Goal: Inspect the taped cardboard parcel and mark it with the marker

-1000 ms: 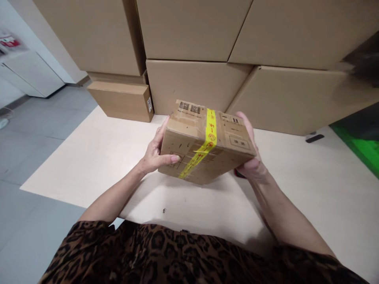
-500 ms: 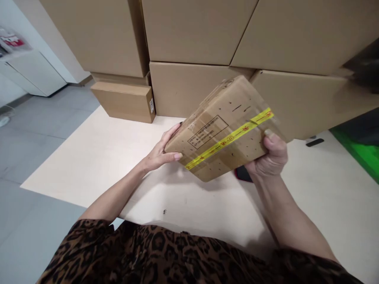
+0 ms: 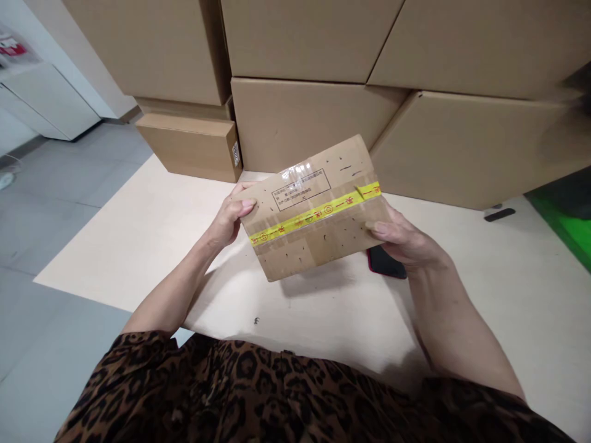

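Observation:
Between both hands I hold a cardboard box [image 3: 318, 243], lifted over the pale table [image 3: 286, 332] and tilted so that one broad face shows. Yellow tape [image 3: 318, 215] with red print runs across that face, below a framed block of black text. My left hand [image 3: 231, 215] is closed on the box's left end, thumb on the front face. At the right end my right hand [image 3: 401, 237] grips it, thumb in front; the other fingers are hidden behind. A dark phone [image 3: 386, 263] with a red edge lies under the right side.
Large cardboard boxes [image 3: 314, 123] are stacked along the table's back. A flat brown box [image 3: 194, 147] with a label stands at the back left. A small black object [image 3: 500, 215] and something green [image 3: 563, 197] are on the right.
The box has turned in my hands, so its face is more level and the stacked edges no longer show. My right hand has moved left and slightly down, uncovering more of the phone.

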### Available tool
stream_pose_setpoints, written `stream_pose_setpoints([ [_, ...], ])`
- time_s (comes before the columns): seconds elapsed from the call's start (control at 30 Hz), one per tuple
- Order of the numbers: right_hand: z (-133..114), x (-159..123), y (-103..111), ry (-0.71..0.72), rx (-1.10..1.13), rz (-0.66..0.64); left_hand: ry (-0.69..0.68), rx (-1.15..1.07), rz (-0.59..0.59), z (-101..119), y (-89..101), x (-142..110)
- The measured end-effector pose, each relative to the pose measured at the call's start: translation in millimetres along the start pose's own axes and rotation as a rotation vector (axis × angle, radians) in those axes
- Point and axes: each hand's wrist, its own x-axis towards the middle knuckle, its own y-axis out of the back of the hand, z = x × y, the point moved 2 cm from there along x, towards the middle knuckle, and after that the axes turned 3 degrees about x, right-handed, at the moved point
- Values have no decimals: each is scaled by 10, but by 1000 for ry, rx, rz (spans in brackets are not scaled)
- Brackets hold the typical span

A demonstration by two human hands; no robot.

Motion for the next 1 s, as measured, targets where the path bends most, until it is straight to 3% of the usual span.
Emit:
stream_pose_setpoints([
  [0.1,84,64,-62,-21,105,105,-12,-2,57,-47,-10,7],
  [0.2,132,132,-135,-27,163,199,-121,-11,108,-108,-72,-12],
  [0.37,188,186,-191,-120,159,275,-385,232,17,-165,-113,-54],
  [0.57,224,206,-223,-337,386,434,-730,676,-164,-177,-231,-197],
  [0.67,185,176,-242,-362,355,393,-829,739,-148,-161,-268,-229],
  [0.77,150,130,-310,-273,242,268,-823,710,-37,-113,-209,-205],
  [0.83,142,107,-357,-131,167,218,-765,644,18,-82,-173,-186],
  [0.9,139,86,-373,54,75,207,-644,531,70,-66,-171,-174],
  [1.0,113,36,-341,255,-149,178,-350,247,165,-66,-209,-157],
])
